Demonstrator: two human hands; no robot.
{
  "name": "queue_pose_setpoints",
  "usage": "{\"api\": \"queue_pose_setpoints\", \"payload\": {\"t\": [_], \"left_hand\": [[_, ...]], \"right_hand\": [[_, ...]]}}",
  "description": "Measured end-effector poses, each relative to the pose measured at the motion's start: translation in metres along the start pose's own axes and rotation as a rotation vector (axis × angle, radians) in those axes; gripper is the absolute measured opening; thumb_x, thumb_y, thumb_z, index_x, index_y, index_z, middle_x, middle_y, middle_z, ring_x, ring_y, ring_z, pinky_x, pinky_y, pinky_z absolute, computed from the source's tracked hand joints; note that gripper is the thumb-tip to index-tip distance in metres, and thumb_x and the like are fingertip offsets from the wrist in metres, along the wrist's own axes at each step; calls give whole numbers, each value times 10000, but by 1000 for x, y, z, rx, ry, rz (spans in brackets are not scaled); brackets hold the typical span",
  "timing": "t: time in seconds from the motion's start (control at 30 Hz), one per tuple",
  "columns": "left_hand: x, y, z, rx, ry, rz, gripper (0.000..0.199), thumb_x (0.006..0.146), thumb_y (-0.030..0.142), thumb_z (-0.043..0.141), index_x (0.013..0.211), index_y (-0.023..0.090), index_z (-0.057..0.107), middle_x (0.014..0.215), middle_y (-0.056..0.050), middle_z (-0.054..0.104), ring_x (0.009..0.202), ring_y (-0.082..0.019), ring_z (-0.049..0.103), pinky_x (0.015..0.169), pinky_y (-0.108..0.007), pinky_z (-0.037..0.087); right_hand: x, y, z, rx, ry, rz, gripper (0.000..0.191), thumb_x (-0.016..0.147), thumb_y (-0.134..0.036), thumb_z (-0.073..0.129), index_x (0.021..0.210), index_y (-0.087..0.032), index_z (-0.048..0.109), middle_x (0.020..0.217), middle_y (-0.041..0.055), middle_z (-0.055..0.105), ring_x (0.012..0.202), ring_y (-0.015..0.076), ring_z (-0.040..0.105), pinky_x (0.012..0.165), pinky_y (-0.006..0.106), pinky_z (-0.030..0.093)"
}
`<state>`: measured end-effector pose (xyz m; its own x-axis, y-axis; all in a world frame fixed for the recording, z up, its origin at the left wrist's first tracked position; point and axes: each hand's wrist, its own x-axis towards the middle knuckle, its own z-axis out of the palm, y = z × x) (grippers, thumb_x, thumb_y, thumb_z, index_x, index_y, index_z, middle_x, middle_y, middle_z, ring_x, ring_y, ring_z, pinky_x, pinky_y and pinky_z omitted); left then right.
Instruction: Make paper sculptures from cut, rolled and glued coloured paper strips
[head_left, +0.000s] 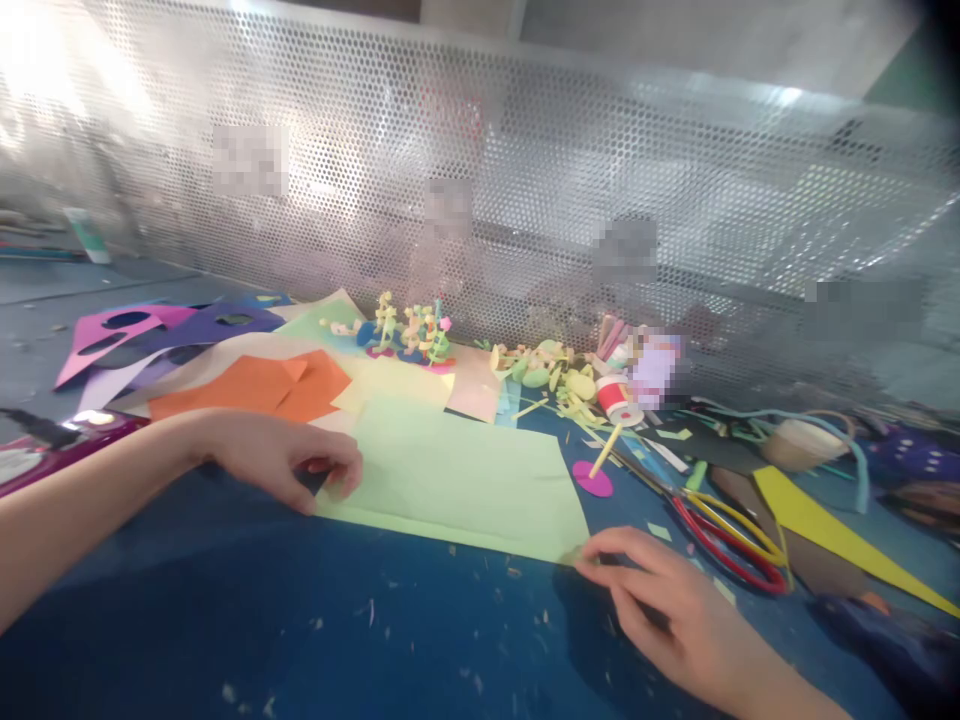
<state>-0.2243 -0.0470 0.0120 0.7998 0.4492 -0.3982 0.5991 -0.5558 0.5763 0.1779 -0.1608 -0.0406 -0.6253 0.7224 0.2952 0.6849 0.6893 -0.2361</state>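
Note:
A light green sheet of paper (465, 480) lies on the blue table, its near edge folded over in a narrow strip. My left hand (300, 455) pinches the near left corner between thumb and fingers. At the near right corner, my right hand (660, 600) grips the paper between thumb and forefinger. Just right of the sheet stands a yellow paper stick (606, 450) on a magenta paper disc (592, 479). Scissors (731, 540) with red and yellow handles rest further right.
Orange paper (255, 385) and purple cut paper (217, 325) lie at the back left. Small paper flowers (409, 330) stand behind the sheet, near a red-and-white spool (613, 396). Yellow paper (847, 540) lies right. A perforated metal screen (360, 180) borders the table's back.

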Motion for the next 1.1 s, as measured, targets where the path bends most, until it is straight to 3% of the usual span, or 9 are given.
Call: {"api": "queue_pose_setpoints", "payload": {"t": [0.17,0.3,0.4,0.6,0.7,0.83,0.9,1.0,1.1], "left_hand": [[-3,-3,0,-3,-1,-7,274,701,148,552,968,208,543,898,-6,524,801,-161,463,685,-194,364],[-5,1,-1,5,3,-21,291,691,144,545,974,208,552,905,-7,537,806,-161,480,690,-194,376],[-5,6,-2,37,-13,-5,300,693,149,534,985,205,568,921,-14,553,808,-158,491,698,-190,388],[-5,12,-8,43,-40,-4,277,742,266,560,1005,209,626,947,-36,608,778,-154,537,681,-184,416],[-6,18,-10,40,-54,-2,293,733,339,600,997,226,657,921,-36,639,774,-162,557,671,-187,424],[-9,27,-14,14,-37,38,235,730,365,620,921,254,701,913,-33,660,796,-170,567,688,-194,418],[-9,27,-20,-93,65,39,230,755,401,593,880,250,712,872,-31,670,777,-165,571,692,-198,417],[-4,25,-31,-448,441,85,321,801,460,524,889,206,699,855,-44,679,810,-171,584,739,-224,426],[8,31,-42,-734,661,197,553,839,599,318,1050,199,637,1062,-75,659,981,-224,575,839,-299,429]], "right_hand": [[-1,10,-5,-32,23,37,218,821,-107,453,856,-198,649,878,67,640,800,167,598,697,290,492],[1,16,-3,-19,172,100,203,841,-150,468,694,-194,600,722,36,638,693,152,601,634,269,484],[14,4,0,1,228,194,162,858,-242,493,749,-205,607,799,44,654,764,170,618,699,283,494],[71,-49,18,93,-63,146,417,836,-399,527,1230,-264,497,1157,59,597,1029,212,560,880,349,450],[98,-68,33,138,-80,94,433,785,-405,599,1180,-235,544,1045,61,630,958,220,569,834,348,449],[115,-80,41,221,-115,96,101,764,-259,636,852,-209,639,789,10,605,730,148,571,668,261,442],[116,-82,31,298,-107,122,22,771,-182,606,764,-203,607,758,-10,571,676,114,550,630,229,429],[113,-82,-4,401,-17,202,21,783,-202,580,765,-212,575,768,-18,554,679,109,537,632,223,425],[106,-79,-50,598,149,337,81,804,-299,562,798,-220,550,731,-26,542,673,114,529,606,217,418]]}}
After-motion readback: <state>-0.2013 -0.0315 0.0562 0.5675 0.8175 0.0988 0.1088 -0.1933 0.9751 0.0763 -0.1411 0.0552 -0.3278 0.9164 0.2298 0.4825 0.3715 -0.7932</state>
